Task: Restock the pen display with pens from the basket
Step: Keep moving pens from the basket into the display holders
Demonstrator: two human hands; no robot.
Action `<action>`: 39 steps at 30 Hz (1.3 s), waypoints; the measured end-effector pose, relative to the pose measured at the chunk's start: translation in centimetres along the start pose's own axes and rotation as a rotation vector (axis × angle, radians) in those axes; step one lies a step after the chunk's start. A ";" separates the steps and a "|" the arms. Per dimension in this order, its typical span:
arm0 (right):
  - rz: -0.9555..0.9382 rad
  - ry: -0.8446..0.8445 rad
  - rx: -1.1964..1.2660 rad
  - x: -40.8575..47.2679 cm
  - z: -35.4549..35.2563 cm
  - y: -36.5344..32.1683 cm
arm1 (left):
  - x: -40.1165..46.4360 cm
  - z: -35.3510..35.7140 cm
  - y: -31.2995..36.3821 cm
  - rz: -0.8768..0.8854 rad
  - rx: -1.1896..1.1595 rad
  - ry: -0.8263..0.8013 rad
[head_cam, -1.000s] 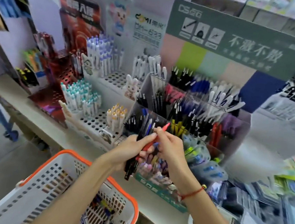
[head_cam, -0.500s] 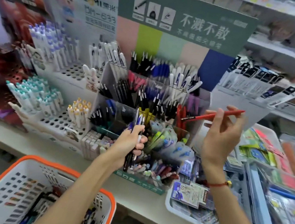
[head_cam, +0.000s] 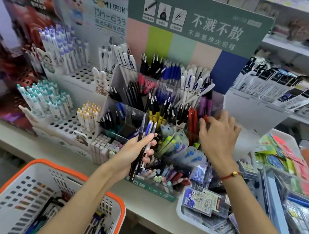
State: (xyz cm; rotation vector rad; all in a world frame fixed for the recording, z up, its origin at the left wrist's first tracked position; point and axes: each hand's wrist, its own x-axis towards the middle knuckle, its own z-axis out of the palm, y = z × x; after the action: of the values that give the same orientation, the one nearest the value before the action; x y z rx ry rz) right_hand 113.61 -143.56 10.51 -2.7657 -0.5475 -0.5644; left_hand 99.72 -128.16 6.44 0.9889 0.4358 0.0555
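Observation:
The clear tiered pen display (head_cam: 157,192) stands on the shelf, its compartments holding black, blue, white, purple and red pens. My left hand (head_cam: 135,155) grips a bundle of black and blue pens (head_cam: 148,133) upright in front of the display's lower tiers. My right hand (head_cam: 218,137) reaches into the right side of the middle tier. Its fingertips pinch a red pen (head_cam: 205,118) beside the standing red pens (head_cam: 192,121). The white basket with an orange rim (head_cam: 78,172) sits at the bottom left under my left forearm, with several pens inside.
White perforated pen stands (head_cam: 68,126) with teal, yellow and purple-capped pens flank the display on the left. A white tray of packaged refills (head_cam: 180,210) sits at the right front. Packaged stationery (head_cam: 280,158) crowds the far right. The shelf edge (head_cam: 31,145) runs across.
My right hand carried the red pen from the bundle, swung out to the right, then came down into the red pen compartment. My left hand kept holding the bundle.

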 end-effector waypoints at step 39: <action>0.305 -0.097 1.354 -1.0 1.4 -10.8 | -0.1 -6.0 4.8 0.142 -0.061 0.184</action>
State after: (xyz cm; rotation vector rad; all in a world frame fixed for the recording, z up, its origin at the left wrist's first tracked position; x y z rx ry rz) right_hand 108.74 -133.72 10.77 -1.5150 -0.3057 0.0654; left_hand 98.10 -120.71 7.60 0.9571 0.5283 0.2881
